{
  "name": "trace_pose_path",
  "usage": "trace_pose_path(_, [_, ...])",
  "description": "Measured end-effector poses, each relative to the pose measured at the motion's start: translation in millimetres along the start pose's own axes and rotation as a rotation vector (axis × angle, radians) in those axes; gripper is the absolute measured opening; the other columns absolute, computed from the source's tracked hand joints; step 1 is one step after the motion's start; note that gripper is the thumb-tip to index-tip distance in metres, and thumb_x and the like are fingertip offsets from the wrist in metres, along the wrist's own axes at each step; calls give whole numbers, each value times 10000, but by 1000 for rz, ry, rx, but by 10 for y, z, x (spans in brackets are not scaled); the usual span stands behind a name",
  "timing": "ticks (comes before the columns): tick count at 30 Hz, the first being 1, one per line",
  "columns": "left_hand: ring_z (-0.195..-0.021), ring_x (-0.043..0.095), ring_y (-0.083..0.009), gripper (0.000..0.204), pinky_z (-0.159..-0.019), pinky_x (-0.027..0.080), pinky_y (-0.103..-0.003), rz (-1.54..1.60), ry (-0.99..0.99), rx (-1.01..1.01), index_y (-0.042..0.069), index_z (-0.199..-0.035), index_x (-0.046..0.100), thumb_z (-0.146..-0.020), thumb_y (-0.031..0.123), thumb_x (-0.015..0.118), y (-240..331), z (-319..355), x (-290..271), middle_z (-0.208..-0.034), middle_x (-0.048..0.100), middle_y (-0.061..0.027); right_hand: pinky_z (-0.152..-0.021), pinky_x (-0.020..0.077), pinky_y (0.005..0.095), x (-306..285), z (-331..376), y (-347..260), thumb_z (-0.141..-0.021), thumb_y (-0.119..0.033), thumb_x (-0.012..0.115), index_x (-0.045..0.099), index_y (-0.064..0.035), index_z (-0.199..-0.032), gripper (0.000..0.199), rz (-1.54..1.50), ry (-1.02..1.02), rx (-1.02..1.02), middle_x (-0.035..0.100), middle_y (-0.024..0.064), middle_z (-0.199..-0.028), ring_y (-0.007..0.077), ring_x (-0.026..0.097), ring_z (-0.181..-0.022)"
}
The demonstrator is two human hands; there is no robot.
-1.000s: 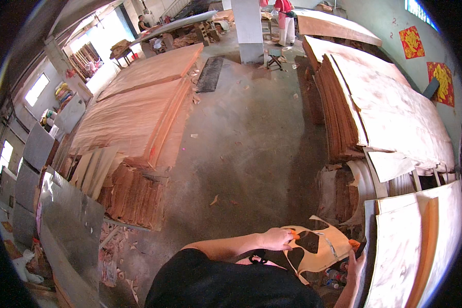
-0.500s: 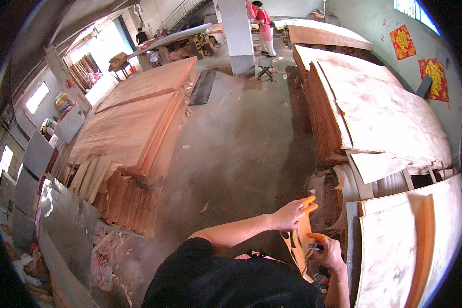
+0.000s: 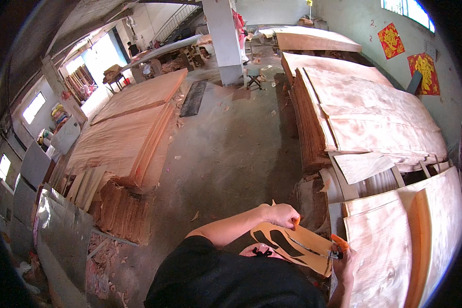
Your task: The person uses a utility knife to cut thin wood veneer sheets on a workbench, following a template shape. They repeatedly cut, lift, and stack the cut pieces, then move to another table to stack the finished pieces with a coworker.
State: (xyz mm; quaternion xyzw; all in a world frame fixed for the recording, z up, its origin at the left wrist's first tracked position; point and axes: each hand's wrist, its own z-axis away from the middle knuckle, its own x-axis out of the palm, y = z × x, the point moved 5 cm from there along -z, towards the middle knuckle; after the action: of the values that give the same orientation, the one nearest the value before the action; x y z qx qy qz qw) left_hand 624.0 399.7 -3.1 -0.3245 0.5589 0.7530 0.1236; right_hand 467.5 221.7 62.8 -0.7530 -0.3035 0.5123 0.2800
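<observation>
In front of my body a thin tan sheet with long ragged openings is stretched between my hands. My left hand pinches its upper edge, with orange covers showing on the fingertips. At the sheet's right end, my right hand is closed around a small dark tool with a metal part, its exact kind unclear. An orange-covered finger of that hand lies along the sheet's edge. The sheet's lower side reaches close to my black shirt.
Stacks of wood veneer stand on the left and right of a concrete aisle. Pale boards lie close by my right hand. Farther off are a white pillar and a small stool. Wood scraps lie at lower left.
The sheet has swung from steeply hanging to spread out sideways. My left hand has moved left and slightly down, my right hand right and slightly down. The view has shifted, and the far person is mostly hidden behind the pillar.
</observation>
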Motion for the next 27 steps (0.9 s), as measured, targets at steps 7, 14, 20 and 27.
trace_pose_path(7, [-710, 608, -245, 184, -647, 460, -357, -187, -9, 30, 112, -858, 649, -706, 190, 581, -117, -90, -141, -769, 638, -93, -655, 442, 227, -111, -11, 252, -773, -2, 549, 589, -18, -1020, 251, -444, 158, 236, 610, 100, -827, 137, 573, -740])
trace_pose_path(14, [-715, 598, -203, 132, -626, 477, -308, -203, 206, 129, 51, -844, 640, -748, 104, 567, 51, -134, -505, -784, 614, -92, -716, 461, 237, -294, -52, 319, -647, 105, 539, 602, -108, -1047, 458, -212, 129, 129, 627, 57, -935, 175, 601, -806])
trace_pose_path(20, [-683, 547, -265, 83, -617, 435, -342, -477, 435, 136, 41, -759, 627, -679, 30, 608, 663, 310, -529, -705, 569, -100, -566, 469, 334, -293, 321, 233, -640, 8, 577, 588, -171, -1071, 467, -46, 206, -90, 598, 95, -809, 284, 572, -645])
trace_pose_path(27, [-671, 520, -268, 74, -613, 418, -347, -471, 259, 128, 17, -742, 615, -669, 28, 623, 770, -251, -468, -695, 546, -111, -593, 477, 327, -381, 687, 627, -677, -50, 596, 600, -153, -1036, 373, -41, 307, 117, 607, 109, -821, 284, 585, -701])
